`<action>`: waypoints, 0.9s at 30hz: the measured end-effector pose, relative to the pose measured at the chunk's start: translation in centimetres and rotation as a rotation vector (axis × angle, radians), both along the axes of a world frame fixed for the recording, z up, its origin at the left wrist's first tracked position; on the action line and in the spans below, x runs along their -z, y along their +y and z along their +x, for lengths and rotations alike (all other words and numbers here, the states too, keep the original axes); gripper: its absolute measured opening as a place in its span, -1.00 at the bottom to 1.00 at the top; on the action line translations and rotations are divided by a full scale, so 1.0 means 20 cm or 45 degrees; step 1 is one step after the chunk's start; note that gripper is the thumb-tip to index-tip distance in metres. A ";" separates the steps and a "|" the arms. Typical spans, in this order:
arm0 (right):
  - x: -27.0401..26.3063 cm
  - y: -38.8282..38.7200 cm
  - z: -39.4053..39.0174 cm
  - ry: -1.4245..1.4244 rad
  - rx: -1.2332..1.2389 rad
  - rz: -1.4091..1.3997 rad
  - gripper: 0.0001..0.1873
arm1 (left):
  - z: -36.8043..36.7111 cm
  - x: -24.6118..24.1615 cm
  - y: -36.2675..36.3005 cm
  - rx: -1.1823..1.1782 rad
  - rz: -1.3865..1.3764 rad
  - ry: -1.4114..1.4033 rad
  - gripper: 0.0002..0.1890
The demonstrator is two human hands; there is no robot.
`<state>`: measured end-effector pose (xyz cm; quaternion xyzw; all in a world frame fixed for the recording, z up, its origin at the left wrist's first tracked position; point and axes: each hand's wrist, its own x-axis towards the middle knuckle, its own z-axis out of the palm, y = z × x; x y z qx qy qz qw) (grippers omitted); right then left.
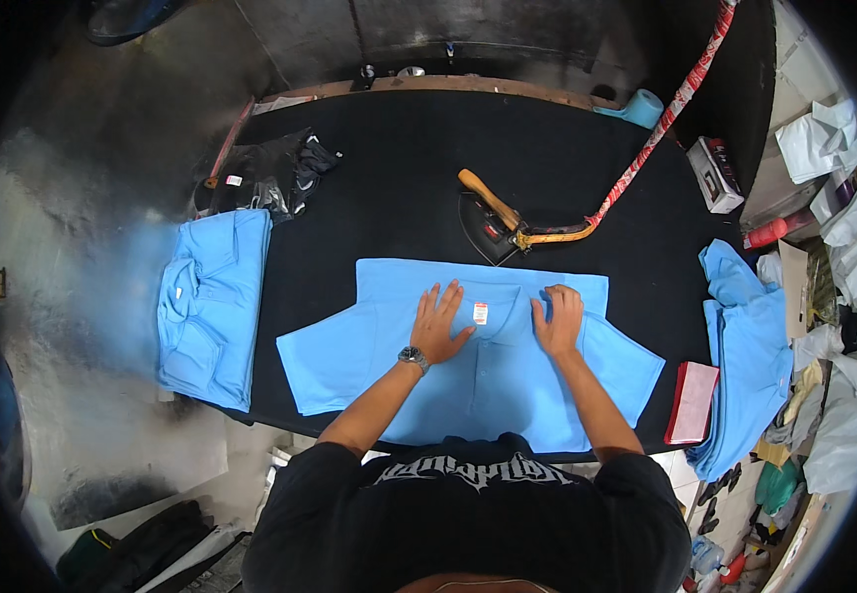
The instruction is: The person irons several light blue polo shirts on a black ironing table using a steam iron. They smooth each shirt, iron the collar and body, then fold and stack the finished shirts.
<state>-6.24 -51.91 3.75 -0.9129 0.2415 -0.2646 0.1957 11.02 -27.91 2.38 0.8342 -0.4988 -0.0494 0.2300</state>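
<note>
A light blue polo shirt (503, 393) lies spread face up on the black-covered table (399, 178), its short sleeves out to both sides. A white and red label (480, 313) shows inside its collar (506, 330). Behind the collar, a straight-edged layer of the same blue cloth (399, 273) sticks out. My left hand (437, 322), with a watch (414, 358) on the wrist, rests flat left of the collar, fingers apart. On the collar's right, my right hand (559, 320) touches the shoulder cloth with fingers bent and thumb apart.
A steam iron (491, 226) with a wooden handle stands beyond the shirt, its wrapped cord (684, 96) rising right. Folded blue shirts (213, 311) lie left; more blue garments (747, 363) hang over the right edge beside a pink and red stack (695, 400). Plastic-wrapped dark clothing (265, 174) sits back left.
</note>
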 end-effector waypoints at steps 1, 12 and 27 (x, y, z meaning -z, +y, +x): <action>0.02 0.06 -0.05 -0.015 0.003 -0.014 -0.59 | 0.00 0.00 0.00 -0.006 0.002 -0.002 -0.07; 0.15 0.27 0.07 0.507 -0.037 0.071 0.02 | 0.01 0.05 0.01 -0.032 -0.044 0.040 0.12; -0.21 -0.17 0.86 0.144 -0.170 0.083 -0.17 | 0.02 0.01 0.04 -0.015 -0.033 0.108 0.23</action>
